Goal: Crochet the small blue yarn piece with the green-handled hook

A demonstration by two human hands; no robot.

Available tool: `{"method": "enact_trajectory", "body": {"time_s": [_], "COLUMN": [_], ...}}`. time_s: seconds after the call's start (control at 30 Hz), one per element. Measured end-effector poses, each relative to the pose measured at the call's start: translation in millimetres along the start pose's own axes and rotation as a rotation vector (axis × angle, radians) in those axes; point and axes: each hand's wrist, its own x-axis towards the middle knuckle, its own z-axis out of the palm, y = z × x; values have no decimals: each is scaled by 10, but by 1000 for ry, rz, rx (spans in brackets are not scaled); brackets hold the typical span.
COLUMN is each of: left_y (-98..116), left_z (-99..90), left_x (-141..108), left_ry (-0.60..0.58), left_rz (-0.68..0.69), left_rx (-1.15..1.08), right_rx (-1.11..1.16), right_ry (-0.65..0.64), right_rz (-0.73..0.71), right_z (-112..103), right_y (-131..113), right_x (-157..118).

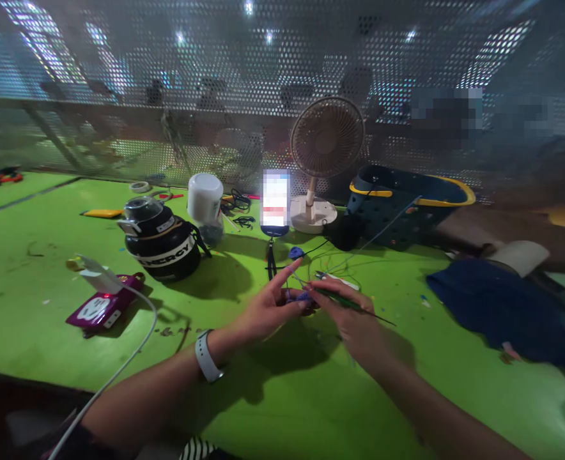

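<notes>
Over the green table (133, 358), my left hand (266, 310) pinches a small blue-purple crochet piece (303, 296) between thumb and fingers. Its index finger points up, with a strand of yarn (296, 275) running from it to the piece. My right hand (354, 316) grips a crochet hook (344, 299) with a green handle, its thin end sticking out to the right. The hook's tip meets the piece, but the fingers partly hide it. Just beyond my hands lies a small blue-purple crocheted bit or yarn bundle (296, 253).
A lit phone (275, 199) stands before a fan (328, 137). Left of it are a white-lidded jar (205, 197), a black bottle (160, 246) and a purple power strip (105, 306) with a white cable. A dark basket (397, 211) and navy cloth (498, 306) occupy the right, near another person's arm (517, 236).
</notes>
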Motion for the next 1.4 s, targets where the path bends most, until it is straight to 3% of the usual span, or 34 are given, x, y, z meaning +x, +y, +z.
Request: {"method": "enact_trajectory", "body": {"time_s": [0.13, 0.23, 0.5, 0.8, 0.93, 1.13, 1.4], "left_y": [16, 45, 34, 40, 65, 114, -25], "left_z": [12, 25, -23, -68, -75, -33, -47], "left_x": [0, 1, 25, 9, 11, 17, 42], "left_ry": [144, 231, 80, -5, 20, 170, 151], "left_rz": [-29, 26, -19, -105, -117, -149, -63], "left_rx": [105, 204, 22, -54, -64, -66, 102], "right_rx": [142, 174, 332, 349, 325, 309, 350], "right_ry": [54, 59, 158, 179, 174, 133, 206], "right_rz": [32, 49, 172, 186, 180, 172, 184], "right_z": [6, 13, 27, -11, -35, -43, -32], "right_y": [17, 17, 108, 61, 65, 89, 80], "right_x": [10, 4, 93, 115, 126, 148, 173]}}
